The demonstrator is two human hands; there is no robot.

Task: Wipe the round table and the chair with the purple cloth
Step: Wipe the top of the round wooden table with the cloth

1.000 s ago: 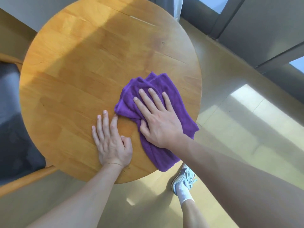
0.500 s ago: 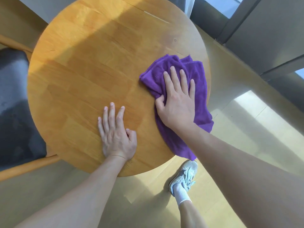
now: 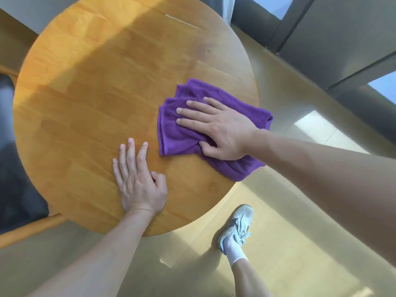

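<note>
Round honey-coloured wooden worktop [image 3: 90, 99]. Crumpled purple terry cloth [image 3: 182, 136] at its 4 o'clock edge, one corner overhanging. Right hand [image 3: 218, 129] pressed flat on the cloth, fingers straight. Left hand [image 3: 137, 179] flat on bare wood at 6 o'clock. Dark-cushioned wooden chair [image 3: 15, 189] at 9 o'clock.

right hand [image 3: 220, 127] flat, pressing purple cloth [image 3: 184, 136] on round wooden surface [image 3: 96, 93], cloth overhanging right rim | left hand [image 3: 137, 181] flat on wood near front edge | chair [image 3: 19, 200] at left | white shoe [image 3: 237, 226] on floor
</note>
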